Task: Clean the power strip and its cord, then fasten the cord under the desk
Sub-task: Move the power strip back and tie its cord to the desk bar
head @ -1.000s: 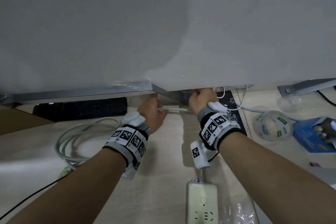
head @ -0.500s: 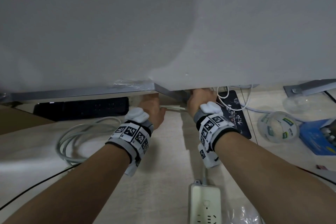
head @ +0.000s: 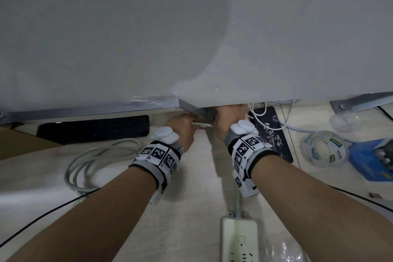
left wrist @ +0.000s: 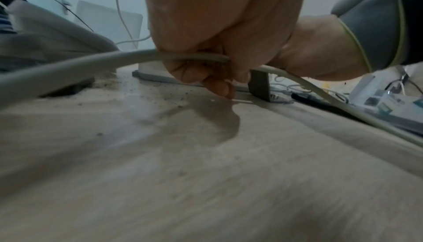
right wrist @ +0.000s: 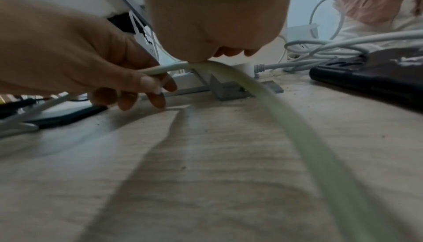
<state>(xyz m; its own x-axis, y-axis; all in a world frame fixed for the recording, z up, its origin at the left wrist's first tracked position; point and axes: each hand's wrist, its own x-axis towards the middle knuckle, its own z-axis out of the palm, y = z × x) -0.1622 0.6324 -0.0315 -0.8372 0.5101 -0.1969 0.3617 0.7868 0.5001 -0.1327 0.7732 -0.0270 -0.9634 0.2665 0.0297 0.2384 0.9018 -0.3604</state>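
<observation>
Hidden from me: fingertips of my left hand (head: 182, 127) and right hand (head: 228, 121) under the counter (head: 191, 38); power strip (head: 240, 240) cropped by the bottom edge; cord (right wrist: 320, 155) blurred in the right wrist view.

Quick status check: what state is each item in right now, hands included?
Left hand: grips the cord.
Right hand: grips the cord.
Cord: held taut between both hands, above the floor, partly coiled at left.
Power strip: flat on the floor, sockets up, nothing plugged in.
Tape roll: lying on the floor.
</observation>
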